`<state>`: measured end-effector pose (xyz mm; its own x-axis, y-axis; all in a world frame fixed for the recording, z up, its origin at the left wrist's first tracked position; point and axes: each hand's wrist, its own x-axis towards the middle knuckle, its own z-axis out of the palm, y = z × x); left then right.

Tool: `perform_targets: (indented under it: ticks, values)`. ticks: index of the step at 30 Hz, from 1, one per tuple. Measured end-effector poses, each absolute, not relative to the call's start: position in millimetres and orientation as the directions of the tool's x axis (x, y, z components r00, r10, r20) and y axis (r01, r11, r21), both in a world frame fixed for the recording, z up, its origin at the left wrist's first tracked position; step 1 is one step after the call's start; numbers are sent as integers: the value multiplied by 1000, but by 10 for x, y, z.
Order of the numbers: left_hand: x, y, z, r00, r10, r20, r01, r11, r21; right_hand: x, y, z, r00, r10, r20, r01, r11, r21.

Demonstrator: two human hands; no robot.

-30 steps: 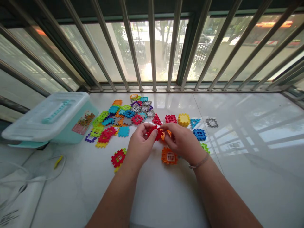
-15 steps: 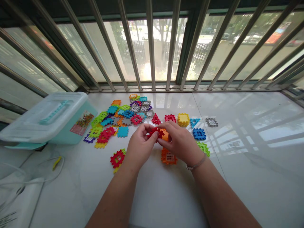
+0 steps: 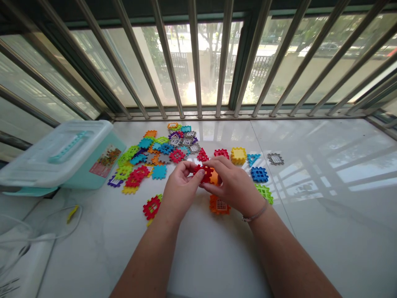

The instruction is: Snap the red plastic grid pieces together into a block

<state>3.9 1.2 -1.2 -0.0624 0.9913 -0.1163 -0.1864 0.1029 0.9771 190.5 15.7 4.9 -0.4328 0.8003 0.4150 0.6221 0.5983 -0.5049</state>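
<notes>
We record a red interlocking plastic block (image 3: 205,174) held above the table at mid-frame, between both hands, with an orange block piece (image 3: 214,178) pressed against its right side. The left hand (image 3: 181,186) grips it from the left, its fingers (image 3: 192,167) closed narrowly on the red edge. The right hand (image 3: 231,186) comes from the right, its fingers (image 3: 214,164) curled over the top and holding the red and orange pieces together. A beaded bracelet (image 3: 255,214) circles the right wrist.

Directly below the hands sits an orange assembled block (image 3: 219,205); a red assembled block (image 3: 151,207) lies left of the left hand. Beyond the hands, we note a yellow cube (image 3: 238,155), a blue grid piece (image 3: 259,174), a green grid piece (image 3: 265,193), a blue triangular piece (image 3: 253,159) and a grey piece (image 3: 276,159). A mixed, overlapping pile of flat pieces (image 3: 158,155) spreads toward the far left.

The glossy white table (image 3: 322,244) reflects the window light. At its left stands a teal plastic storage box (image 3: 80,176) with a translucent lid, and a white cable (image 3: 56,236) lies near the lower left corner. Along the far edge, metal window bars (image 3: 195,58) stand before glass, with trees and a fence (image 3: 257,68) outside.
</notes>
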Motion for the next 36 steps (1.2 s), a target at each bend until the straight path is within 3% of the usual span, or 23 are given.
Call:
perform_targets:
  ticks: [16,36]
  values:
    - [20,19,-30,-54,994,-90,-107,84,991,1901,146,19,-448,837,316,667,548,-505]
    - [22,-4,-49,-17,997,-70,-24,70,997,1884,142,42,-441,848,293,680,529,-507]
